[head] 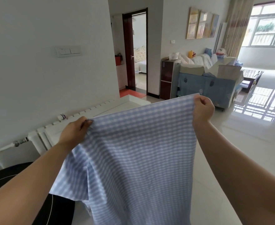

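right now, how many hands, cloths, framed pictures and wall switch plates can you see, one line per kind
hands: 2, left hand and right hand, each pinching a top corner of the cloth
checked cloth: 1
framed pictures: 3
switch plate: 1
total: 7

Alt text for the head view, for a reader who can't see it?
Two hands hold a blue-and-white checked cloth up by its top corners, left hand and right hand each pinching one, so it hangs down. Behind: a white radiator, an open doorway, a bright window.
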The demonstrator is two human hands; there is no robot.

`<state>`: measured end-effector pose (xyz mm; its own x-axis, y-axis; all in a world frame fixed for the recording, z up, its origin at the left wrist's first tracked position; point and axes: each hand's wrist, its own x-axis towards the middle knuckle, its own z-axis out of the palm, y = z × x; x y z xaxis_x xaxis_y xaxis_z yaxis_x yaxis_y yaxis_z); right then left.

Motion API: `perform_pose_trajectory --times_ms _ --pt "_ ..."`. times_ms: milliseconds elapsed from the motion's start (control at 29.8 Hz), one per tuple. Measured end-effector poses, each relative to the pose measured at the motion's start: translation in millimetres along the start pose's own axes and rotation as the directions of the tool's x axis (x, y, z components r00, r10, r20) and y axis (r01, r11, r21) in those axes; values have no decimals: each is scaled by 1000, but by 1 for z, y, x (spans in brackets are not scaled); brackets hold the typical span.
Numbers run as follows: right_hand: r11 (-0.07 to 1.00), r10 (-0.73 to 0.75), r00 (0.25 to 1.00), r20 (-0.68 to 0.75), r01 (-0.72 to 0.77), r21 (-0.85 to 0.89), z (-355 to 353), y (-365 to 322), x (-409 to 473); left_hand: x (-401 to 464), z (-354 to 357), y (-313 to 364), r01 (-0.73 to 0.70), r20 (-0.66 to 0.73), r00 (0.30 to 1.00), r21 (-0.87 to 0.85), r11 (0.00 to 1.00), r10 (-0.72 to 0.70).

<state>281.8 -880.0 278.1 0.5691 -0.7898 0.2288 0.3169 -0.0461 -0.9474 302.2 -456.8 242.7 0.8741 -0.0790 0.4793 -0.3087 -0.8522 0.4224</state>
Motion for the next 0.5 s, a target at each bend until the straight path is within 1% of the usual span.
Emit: perform_pose_trajectory --times_ms 134,268,335,402,469,503 --pt "1000 -12 1000 -13 12 -6 -1 4 3 5 7 3 14 0 1000 -87 996 -14" --pt "999 9 1000 -2 -9 -39 -2 8 9 0 20 10 90 -10 996 -121 989 -92" --pt "998 36 999 1 -36 -55 -2 7 11 -4 26 14 120 -36 992 -90 989 -124" --pt "994 76 997 -1 -76 -75 -5 8 15 -9 31 16 102 -46 994 -14 995 -102" --pt "987 114 993 -8 -115 -113 -9 10 19 -13 35 16 77 -10 997 40 996 -76" --pt "981 128 992 -16 -129 -144 -10 11 19 -13 37 17 79 27 996 41 996 -80"
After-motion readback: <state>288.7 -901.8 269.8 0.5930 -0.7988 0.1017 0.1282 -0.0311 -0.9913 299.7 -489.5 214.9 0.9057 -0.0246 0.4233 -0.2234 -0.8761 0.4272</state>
